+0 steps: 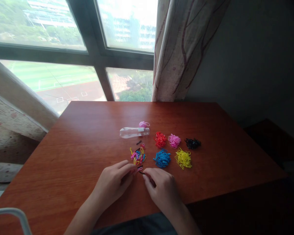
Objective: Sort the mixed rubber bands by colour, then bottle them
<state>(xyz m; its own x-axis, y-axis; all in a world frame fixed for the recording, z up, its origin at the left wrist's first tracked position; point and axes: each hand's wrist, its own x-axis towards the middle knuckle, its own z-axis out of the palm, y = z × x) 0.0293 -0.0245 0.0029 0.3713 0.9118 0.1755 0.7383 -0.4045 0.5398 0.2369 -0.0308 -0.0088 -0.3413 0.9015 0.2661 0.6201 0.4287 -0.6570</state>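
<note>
Close to the table's front, my left hand [117, 179] is closed in a pinch on a small pink loop-shaped clip [139, 169], with a black one beside it. Just to its right, my right hand [160, 182] pinches the end of a black loop-shaped clip [141, 173]. The fingertips nearly meet, and whether these pieces are linked is too small to tell. Beyond the left fingers lies a loose mixed heap of clips [138, 156] in yellow, pink, blue and black. A lone black clip [138, 142] rests past it.
Sorted piles lie to the right: red [160, 139], pink [174, 141], black [192, 143], blue [162, 158] and yellow [183, 158]. A clear bottle [132, 132] lies on its side behind the mixed heap, with a pink item [143, 124] behind it. The wooden table [88, 147] stands against a window.
</note>
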